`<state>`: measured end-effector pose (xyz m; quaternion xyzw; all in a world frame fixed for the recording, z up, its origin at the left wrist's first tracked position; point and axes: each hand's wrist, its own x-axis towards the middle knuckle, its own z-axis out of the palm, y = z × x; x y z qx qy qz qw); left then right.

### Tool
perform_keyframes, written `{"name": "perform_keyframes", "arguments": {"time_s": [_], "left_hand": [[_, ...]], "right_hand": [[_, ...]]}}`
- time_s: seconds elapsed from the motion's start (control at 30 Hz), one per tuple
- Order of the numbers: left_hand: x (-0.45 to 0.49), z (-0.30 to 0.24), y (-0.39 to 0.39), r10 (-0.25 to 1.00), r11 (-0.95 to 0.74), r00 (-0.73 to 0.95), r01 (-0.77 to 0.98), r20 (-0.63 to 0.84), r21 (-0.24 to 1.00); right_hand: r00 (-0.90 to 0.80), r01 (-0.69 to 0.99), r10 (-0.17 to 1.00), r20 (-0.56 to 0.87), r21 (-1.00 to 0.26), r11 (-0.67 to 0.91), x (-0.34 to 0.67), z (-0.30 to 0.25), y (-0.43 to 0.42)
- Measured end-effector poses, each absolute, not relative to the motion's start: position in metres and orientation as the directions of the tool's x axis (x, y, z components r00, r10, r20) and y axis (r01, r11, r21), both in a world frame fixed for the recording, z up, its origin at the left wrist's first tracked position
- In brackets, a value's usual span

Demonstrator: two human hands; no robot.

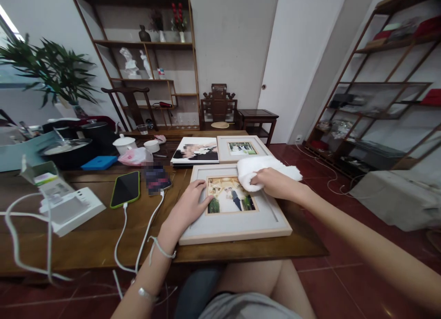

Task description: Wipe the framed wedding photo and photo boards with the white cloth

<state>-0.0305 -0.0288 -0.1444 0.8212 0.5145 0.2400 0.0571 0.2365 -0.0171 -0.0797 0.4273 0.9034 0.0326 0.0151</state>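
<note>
A light wooden picture frame (237,229) with a grey mat and a photo of a couple lies flat at the table's near edge. My left hand (189,206) rests on its left side, fingers spread flat, pressing it down. My right hand (275,182) grips a folded white cloth (265,168) on the frame's upper right corner, over the photo's edge. Two more framed pictures lie just behind: a smaller wooden frame (243,148) and a black-and-white print (196,151).
Two phones (126,188) on white charging cables lie left of the frame. Further left are a white box (70,209), a blue lid (99,162), pots and tea ware. The dark wooden table (96,236) ends just right of the frame. Shelves stand behind and to the right.
</note>
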Motion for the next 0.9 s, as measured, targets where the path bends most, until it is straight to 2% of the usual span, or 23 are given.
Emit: {"name": "perform_keyframes", "arguments": {"time_s": [0.17, 0.27, 0.37, 0.43, 0.5, 0.63, 0.77, 0.9], "left_hand": [[-0.030, -0.146, -0.030, 0.869, -0.466, 0.352, 0.819, 0.349, 0.335], [-0.030, -0.147, -0.029, 0.869, -0.465, 0.353, 0.822, 0.346, 0.329], [-0.030, -0.148, -0.029, 0.872, -0.462, 0.357, 0.826, 0.336, 0.323], [-0.031, -0.147, -0.028, 0.868, -0.469, 0.364, 0.824, 0.338, 0.317], [-0.031, -0.146, -0.028, 0.863, -0.476, 0.371, 0.823, 0.343, 0.310], [-0.032, -0.146, -0.027, 0.857, -0.483, 0.376, 0.824, 0.352, 0.296], [-0.032, -0.148, -0.027, 0.852, -0.492, 0.384, 0.820, 0.356, 0.292], [-0.032, -0.149, -0.027, 0.850, -0.495, 0.384, 0.816, 0.360, 0.299]], "right_hand": [[-0.653, 0.751, 0.744, -0.141, 0.006, 0.660, 0.233, -0.061, -0.073], [-0.669, 0.739, 0.712, -0.214, -0.087, 0.668, 0.234, -0.047, -0.098], [-0.661, 0.751, 0.729, -0.181, -0.169, 0.639, 0.235, -0.043, -0.096], [-0.603, 0.796, 0.792, -0.093, -0.135, 0.590, 0.235, -0.049, -0.078], [-0.535, 0.844, 0.845, 0.005, -0.043, 0.534, 0.235, -0.061, -0.053], [-0.449, 0.893, 0.882, 0.141, 0.109, 0.437, 0.229, -0.088, -0.004], [-0.470, 0.880, 0.865, 0.176, 0.165, 0.445, 0.216, -0.106, 0.013], [-0.557, 0.825, 0.818, 0.141, 0.206, 0.526, 0.207, -0.113, -0.012]]}}
